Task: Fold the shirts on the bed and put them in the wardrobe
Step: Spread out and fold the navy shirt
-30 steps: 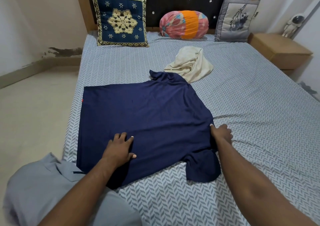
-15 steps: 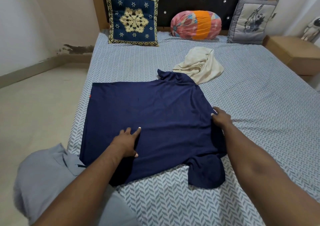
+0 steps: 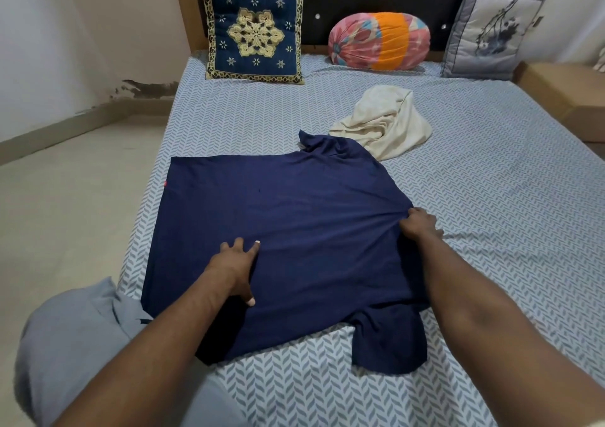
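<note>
I see the bed (image 3: 491, 197) with floor (image 3: 65, 197) along its left edge, my left hand (image 3: 234, 267) spread on the navy shirt (image 3: 311, 213), right hand (image 3: 420, 225) pinching its side.

Left forearm (image 3: 170, 338) and right forearm (image 3: 484, 299) bare to frame edge. Left hand (image 3: 234, 264): short pale fingernails. Light grey-blue creased cloth garment (image 3: 75, 338) worn lower left, small dark seam mark.
</note>
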